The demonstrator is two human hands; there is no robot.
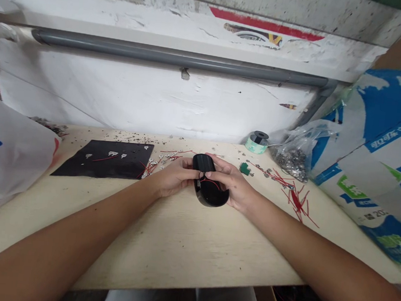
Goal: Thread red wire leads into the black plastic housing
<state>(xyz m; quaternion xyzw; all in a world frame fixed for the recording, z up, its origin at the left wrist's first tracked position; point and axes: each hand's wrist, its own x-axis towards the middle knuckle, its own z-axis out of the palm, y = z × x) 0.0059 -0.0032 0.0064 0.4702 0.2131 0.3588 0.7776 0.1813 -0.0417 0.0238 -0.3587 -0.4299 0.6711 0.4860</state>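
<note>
A glossy black oval plastic shell (pixel 208 189), shaped like a computer mouse housing, is held between both hands over the middle of the wooden bench (pixel 177 243). My left hand (pixel 175 176) grips its left side, fingers curled. From the right, my right hand (pixel 234 184) wraps it, with thumb and fingers pinching at a thin red wire (pixel 209 180) that crosses the top of the shell.
A black mat (pixel 105 159) with small metal bits lies to the left. Loose red wires (pixel 297 197) and a small green part (pixel 244 169) lie to the right. A solder spool (pixel 258 142), a clear bag of metal parts (pixel 292 154), a blue-white sack (pixel 381 153) and a white bag (pixel 2 150) stand around the edges.
</note>
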